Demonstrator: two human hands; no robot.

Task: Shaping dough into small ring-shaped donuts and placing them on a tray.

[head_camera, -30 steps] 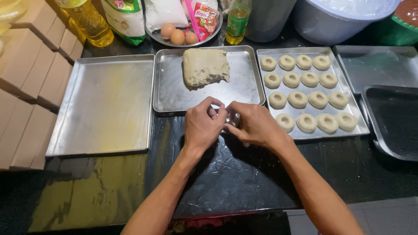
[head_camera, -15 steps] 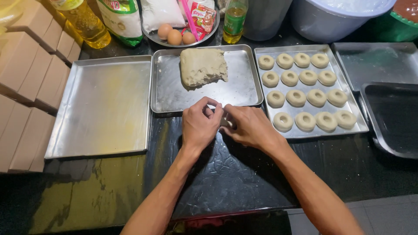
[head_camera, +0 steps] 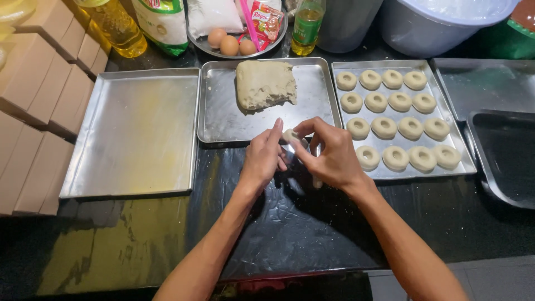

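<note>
Both forearms reached forward and converged over the dark worktop [head_camera: 312, 223]. The left hand [head_camera: 262, 159] was held with fingers extended upward, its fingertips touching a small dough piece [head_camera: 290, 135]. The right hand [head_camera: 331, 156] was curled, thumb and forefinger pinched on the same piece from the other side. The piece sat between the two hands, just in front of the centre tray [head_camera: 223, 120], which carried the dough slab [head_camera: 264, 83] beyond the hands. Finished dough rings [head_camera: 393, 111] lay on the tray to the right of the right hand. Compared with half a second earlier, the left fingers had straightened and the piece had become more exposed between the fingertips.
</note>
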